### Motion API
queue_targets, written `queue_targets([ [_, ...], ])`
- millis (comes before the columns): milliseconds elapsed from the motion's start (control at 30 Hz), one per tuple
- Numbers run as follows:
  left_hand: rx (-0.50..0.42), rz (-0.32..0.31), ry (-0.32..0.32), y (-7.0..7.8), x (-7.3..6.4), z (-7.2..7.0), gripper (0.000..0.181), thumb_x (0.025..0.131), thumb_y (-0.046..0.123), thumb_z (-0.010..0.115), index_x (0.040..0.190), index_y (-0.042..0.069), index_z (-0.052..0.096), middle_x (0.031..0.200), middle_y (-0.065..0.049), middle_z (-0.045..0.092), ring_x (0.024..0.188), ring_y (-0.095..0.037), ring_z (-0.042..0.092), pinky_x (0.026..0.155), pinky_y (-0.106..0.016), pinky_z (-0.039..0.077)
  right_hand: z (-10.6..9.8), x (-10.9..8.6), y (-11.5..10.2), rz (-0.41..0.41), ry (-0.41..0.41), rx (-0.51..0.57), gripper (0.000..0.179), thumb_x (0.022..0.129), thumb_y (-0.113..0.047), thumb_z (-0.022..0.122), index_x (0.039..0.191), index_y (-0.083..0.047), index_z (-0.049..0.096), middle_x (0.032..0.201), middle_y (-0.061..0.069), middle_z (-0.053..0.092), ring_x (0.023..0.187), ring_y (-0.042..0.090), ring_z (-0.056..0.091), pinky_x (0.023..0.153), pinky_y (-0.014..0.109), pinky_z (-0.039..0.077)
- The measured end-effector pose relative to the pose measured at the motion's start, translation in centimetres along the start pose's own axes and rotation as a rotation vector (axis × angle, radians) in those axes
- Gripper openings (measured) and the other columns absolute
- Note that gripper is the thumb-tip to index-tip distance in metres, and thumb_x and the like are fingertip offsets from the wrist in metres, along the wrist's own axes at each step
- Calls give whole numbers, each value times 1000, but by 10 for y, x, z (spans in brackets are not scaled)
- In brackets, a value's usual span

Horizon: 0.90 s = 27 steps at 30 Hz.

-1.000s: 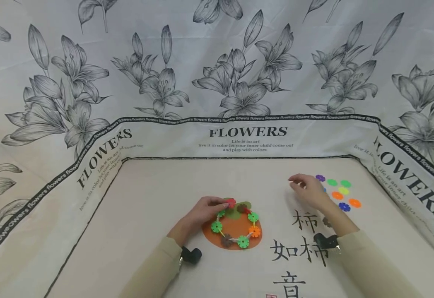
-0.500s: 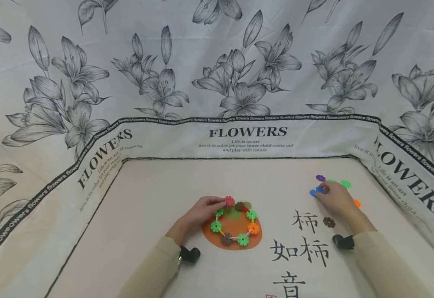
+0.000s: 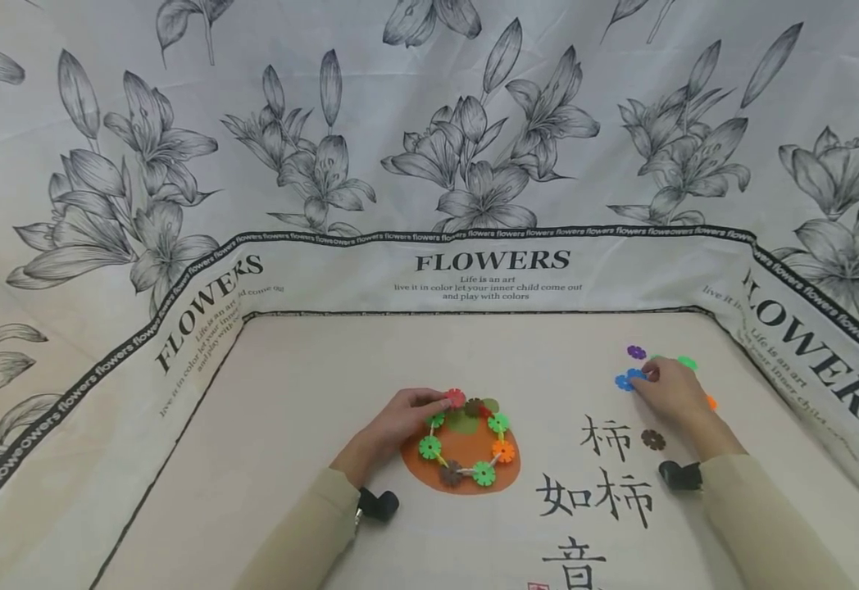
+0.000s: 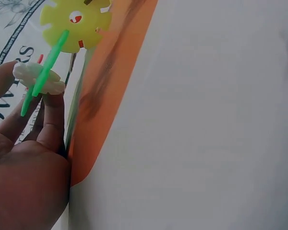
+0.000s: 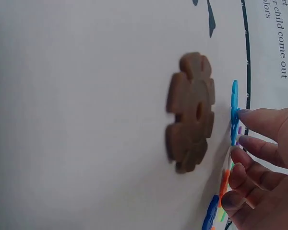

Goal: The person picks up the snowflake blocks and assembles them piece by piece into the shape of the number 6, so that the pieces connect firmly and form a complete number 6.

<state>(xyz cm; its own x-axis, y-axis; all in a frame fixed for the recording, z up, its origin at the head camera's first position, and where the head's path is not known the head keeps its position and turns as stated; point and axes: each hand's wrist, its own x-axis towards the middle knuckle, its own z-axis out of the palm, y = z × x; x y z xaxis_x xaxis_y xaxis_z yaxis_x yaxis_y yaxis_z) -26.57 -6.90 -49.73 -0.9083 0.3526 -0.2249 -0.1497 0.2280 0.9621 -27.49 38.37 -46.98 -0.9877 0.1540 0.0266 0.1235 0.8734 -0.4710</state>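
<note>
My left hand point(image 3: 403, 416) pinches the back left of a ring of interlocking snowflake discs, beside its red disc point(image 3: 455, 399). In the left wrist view, the thumb and fingers hold a white disc point(image 4: 26, 72) joined to a green disc point(image 4: 50, 62), with a yellow disc point(image 4: 62, 24) beyond. The ring lies over an orange persimmon print point(image 3: 466, 450). At the right, my right hand point(image 3: 674, 392) pinches a light blue disc point(image 5: 234, 98) between thumb and fingers. Another blue disc point(image 3: 624, 382) appears right against it in the head view.
Around the right hand lie a purple disc point(image 3: 636, 351), a green disc point(image 3: 687, 362), an orange disc point(image 3: 711, 402) and a brown disc point(image 3: 653, 440). Large black characters point(image 3: 595, 496) are printed on the cloth. A fabric wall point(image 3: 488, 274) borders the back.
The right hand has moved right from above the table to the loose discs and taken hold of a blue one. The left hand has stayed on the ring, which shifted slightly.
</note>
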Motion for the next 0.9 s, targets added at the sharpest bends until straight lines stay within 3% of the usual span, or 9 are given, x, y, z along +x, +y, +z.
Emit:
queue_targets([
  [333, 36, 9, 5, 3, 0, 2, 36, 98, 39, 70, 121, 11, 73, 120, -1, 68, 116, -20, 57, 106, -43, 47, -2, 2, 4, -3, -5, 40, 47, 99, -19, 64, 125, 18, 51, 114, 36, 57, 99, 47, 60, 80, 52, 52],
  [633, 8, -6, 21, 1, -1, 4, 36, 96, 40, 72, 119, 12, 74, 121, -1, 68, 117, -20, 56, 106, -43, 47, -5, 2, 5, 22, -49, 55, 48, 96, -24, 70, 118, 16, 55, 108, 32, 61, 94, 42, 62, 77, 48, 54],
  [900, 15, -20, 38, -1, 0, 5, 36, 96, 41, 72, 120, 13, 73, 121, -1, 68, 117, -21, 56, 105, -43, 48, -4, -8, -13, -96, -62, 110, 36, 93, -23, 74, 108, 8, 64, 99, 22, 66, 85, 29, 62, 67, 32, 50],
])
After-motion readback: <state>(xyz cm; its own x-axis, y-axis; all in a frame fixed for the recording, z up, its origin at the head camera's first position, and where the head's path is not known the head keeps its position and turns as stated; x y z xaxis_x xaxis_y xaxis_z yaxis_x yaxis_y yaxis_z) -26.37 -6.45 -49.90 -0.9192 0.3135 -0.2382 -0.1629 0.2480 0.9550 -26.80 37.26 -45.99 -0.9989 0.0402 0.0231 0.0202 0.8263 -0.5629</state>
